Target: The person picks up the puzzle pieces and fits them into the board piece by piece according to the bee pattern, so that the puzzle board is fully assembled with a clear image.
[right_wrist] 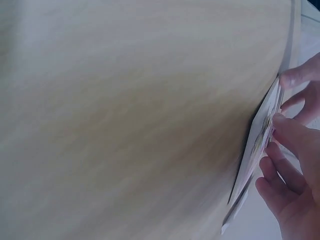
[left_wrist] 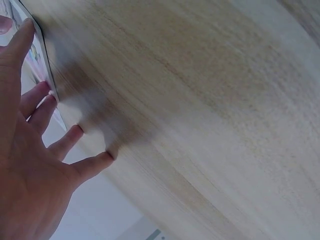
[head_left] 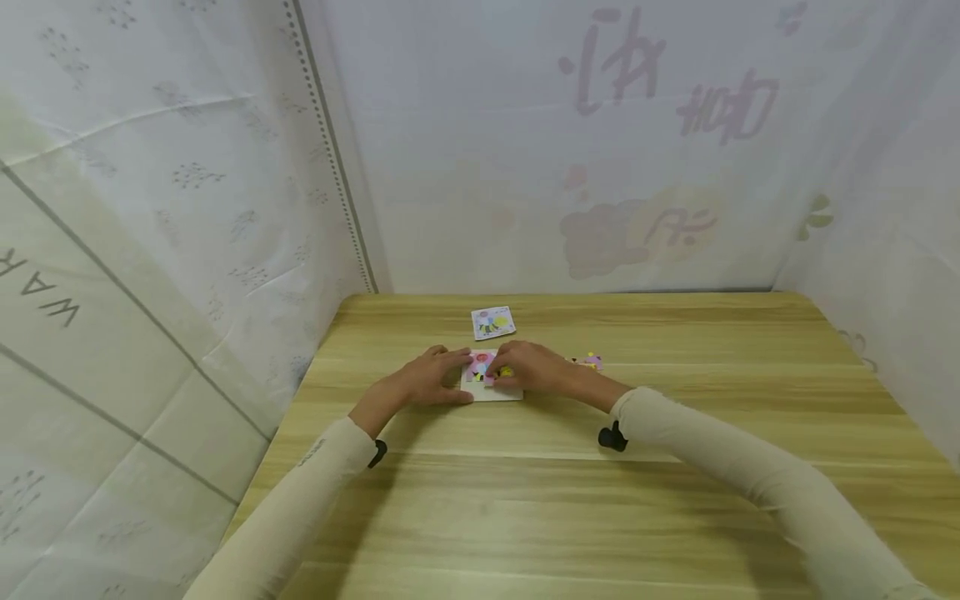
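Observation:
A white board (head_left: 498,395) with pink, picture-printed puzzle pieces (head_left: 481,362) lies on the wooden table. My left hand (head_left: 431,379) touches the board's left side, thumb near the lower corner and fingers higher up. In the left wrist view the fingers of that left hand (left_wrist: 45,155) are spread, two of them at the board's edge. My right hand (head_left: 528,367) is over the board's right part and hides some of it. Seen from the right wrist, the thumb and forefinger of the right hand (right_wrist: 300,170) pinch a small, mostly hidden piece at the board's surface.
Behind the board lies a square card (head_left: 493,322) with a bee picture. More pink and yellow pieces (head_left: 591,362) lie to the right, partly hidden by the right hand and wrist. Patterned pale cloth (head_left: 480,150) hangs behind and beside the table (head_left: 480,517).

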A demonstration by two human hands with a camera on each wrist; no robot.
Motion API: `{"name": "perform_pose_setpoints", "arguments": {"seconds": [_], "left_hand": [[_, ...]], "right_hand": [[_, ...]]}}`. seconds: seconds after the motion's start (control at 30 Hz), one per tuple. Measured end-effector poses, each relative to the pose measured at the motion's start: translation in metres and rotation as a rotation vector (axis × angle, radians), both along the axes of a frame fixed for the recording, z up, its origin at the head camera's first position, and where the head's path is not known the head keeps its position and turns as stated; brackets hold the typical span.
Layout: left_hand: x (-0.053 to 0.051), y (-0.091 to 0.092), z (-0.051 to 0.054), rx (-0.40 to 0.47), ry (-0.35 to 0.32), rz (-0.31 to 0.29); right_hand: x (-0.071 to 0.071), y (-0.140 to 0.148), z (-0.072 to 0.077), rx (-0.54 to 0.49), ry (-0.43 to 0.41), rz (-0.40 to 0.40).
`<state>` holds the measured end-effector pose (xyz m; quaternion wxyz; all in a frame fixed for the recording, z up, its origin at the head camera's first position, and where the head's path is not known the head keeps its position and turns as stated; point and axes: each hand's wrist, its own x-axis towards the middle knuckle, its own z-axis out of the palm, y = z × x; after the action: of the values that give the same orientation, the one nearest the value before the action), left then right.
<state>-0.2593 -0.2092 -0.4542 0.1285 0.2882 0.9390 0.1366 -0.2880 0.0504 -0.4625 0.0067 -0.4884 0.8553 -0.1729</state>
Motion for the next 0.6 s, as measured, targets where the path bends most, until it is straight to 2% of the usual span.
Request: {"name": "perform_pose_setpoints", "arguments": {"seconds": [0.33,0.6], "left_hand": [[-0.003,0.002,-0.002,0.008,-0.001,0.007],[0.0,0.0,-0.002,0.025,-0.015,0.012]], "right_hand": [[0.006,-0.02,-0.006,-0.006,-0.012,0.04],[0.01,-0.028,-0.008,-0.004,-0.009,0.05]]}}
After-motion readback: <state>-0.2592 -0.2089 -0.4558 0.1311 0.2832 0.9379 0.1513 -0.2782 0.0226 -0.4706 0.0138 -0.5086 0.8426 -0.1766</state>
